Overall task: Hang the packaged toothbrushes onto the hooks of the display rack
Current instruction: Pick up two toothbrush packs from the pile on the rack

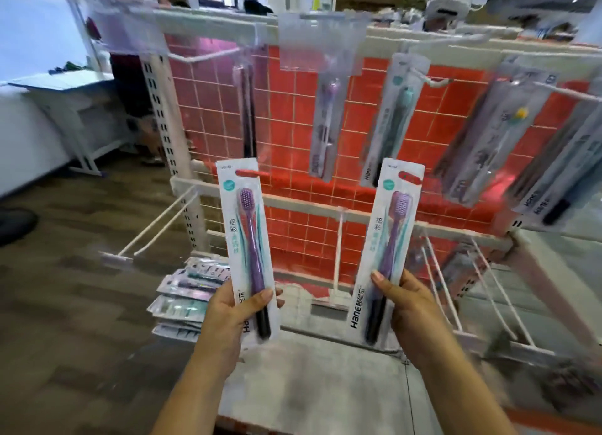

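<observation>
Head view: several packaged toothbrushes (325, 121) already hung on upper hooks (433, 79); purple-brush packs pinched in left hand (234, 314) and right hand (407, 304); floor stack (185, 297) left.

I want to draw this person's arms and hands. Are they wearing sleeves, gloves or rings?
Draw both forearms bare: no sleeves reach into the picture. The left hand and the right hand wear no gloves, and no rings, watch or bracelets show. The fingernails are short and plain, without bright polish.
</observation>
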{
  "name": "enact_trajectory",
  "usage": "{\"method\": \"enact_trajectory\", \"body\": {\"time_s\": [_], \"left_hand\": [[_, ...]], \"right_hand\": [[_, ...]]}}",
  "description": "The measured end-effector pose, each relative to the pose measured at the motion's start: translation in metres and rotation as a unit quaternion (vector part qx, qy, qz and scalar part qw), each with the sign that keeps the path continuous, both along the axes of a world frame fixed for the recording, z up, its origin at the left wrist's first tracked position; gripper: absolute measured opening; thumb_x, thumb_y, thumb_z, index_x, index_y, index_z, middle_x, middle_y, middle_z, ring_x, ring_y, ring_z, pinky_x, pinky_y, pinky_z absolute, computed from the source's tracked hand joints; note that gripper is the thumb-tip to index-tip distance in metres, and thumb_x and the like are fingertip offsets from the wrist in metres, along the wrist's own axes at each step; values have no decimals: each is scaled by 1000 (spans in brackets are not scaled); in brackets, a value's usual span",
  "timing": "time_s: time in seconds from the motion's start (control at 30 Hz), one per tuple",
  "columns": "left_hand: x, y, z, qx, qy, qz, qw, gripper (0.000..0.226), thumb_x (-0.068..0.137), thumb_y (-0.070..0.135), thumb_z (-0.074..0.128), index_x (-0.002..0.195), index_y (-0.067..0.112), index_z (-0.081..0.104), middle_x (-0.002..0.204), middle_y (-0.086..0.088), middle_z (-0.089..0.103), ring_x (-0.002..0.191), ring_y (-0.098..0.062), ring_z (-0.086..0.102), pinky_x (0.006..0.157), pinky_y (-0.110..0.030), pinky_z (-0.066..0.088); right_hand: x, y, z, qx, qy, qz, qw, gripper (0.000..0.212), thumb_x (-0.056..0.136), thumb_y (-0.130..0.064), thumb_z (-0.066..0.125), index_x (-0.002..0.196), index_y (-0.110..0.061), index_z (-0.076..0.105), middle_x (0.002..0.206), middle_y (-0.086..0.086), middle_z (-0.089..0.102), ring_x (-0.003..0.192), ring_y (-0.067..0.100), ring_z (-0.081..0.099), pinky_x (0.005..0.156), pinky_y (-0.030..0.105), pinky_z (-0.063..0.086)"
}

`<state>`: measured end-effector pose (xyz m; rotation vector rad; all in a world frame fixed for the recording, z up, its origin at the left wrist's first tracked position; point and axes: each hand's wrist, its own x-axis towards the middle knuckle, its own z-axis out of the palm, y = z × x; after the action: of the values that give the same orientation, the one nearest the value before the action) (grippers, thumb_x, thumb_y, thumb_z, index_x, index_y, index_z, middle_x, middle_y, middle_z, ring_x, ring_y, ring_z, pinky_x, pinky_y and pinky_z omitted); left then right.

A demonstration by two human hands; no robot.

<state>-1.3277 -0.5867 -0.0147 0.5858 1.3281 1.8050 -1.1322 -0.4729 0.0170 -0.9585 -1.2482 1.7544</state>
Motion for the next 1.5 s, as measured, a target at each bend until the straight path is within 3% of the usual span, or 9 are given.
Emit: {"method": "enact_trajectory", "body": {"time_s": [0.13, 0.27, 0.4, 0.77, 1.07, 1.23, 1.5], "left_hand": [[-45, -30, 4, -4, 6, -8, 1000, 27, 67, 3, 68, 92, 11, 66, 74, -6, 72, 69, -21, 69, 62, -27, 57], [-77, -49, 3, -10, -2, -26, 1000, 43, 51, 17, 86, 92, 14, 71, 94, -13, 72, 91, -32, 68, 83, -48, 54], [-93, -57, 0, -21, -13, -33, 999, 42, 61, 9, 71, 103, 8, 65, 101, -19, 70, 100, -41, 63, 93, -57, 46], [-111, -65, -1, -28, -8, -67, 997, 47, 62, 13, 69, 108, 8, 63, 103, -16, 70, 101, -37, 63, 93, -57, 46], [-93, -59, -11, -18, -28, -103, 994, 40, 65, 13, 66, 104, 15, 64, 101, -11, 72, 100, -31, 65, 91, -50, 49], [-68, -58, -17, -19, -22, -139, 990, 36, 67, 12, 63, 103, 17, 64, 97, -3, 73, 93, -18, 69, 84, -36, 53], [0, -59, -28, -52, -10, -196, 979, 38, 70, 9, 62, 108, 12, 61, 97, -7, 73, 86, -22, 70, 81, -37, 57]], "right_hand": [[-49, -34, 0, -3, 14, 8, 1000, 20, 79, -13, 60, 98, -14, 66, 81, -2, 73, 75, 14, 69, 60, 23, 54], [-80, -59, -2, -5, -2, -6, 1000, 19, 84, -13, 59, 102, -15, 65, 88, 1, 73, 86, 22, 66, 69, 32, 52], [-95, -74, -4, 2, -12, -19, 1000, 24, 77, -19, 63, 101, -16, 66, 91, 3, 73, 91, 26, 66, 79, 40, 52], [-116, -97, -7, -20, -7, -26, 999, 14, 87, -12, 57, 98, -18, 64, 81, -1, 72, 77, 17, 66, 63, 31, 51], [-103, -106, -10, -24, -2, -35, 999, 28, 73, -19, 63, 101, -14, 65, 81, 1, 72, 80, 19, 67, 75, 35, 52], [-83, -112, -19, -39, 0, -67, 997, 16, 86, -11, 58, 99, -16, 64, 78, -1, 72, 80, 16, 66, 79, 36, 53], [-21, -124, -42, -63, 24, -87, 994, 18, 83, -9, 59, 98, -15, 64, 83, 0, 73, 76, 14, 69, 66, 27, 54]]}}
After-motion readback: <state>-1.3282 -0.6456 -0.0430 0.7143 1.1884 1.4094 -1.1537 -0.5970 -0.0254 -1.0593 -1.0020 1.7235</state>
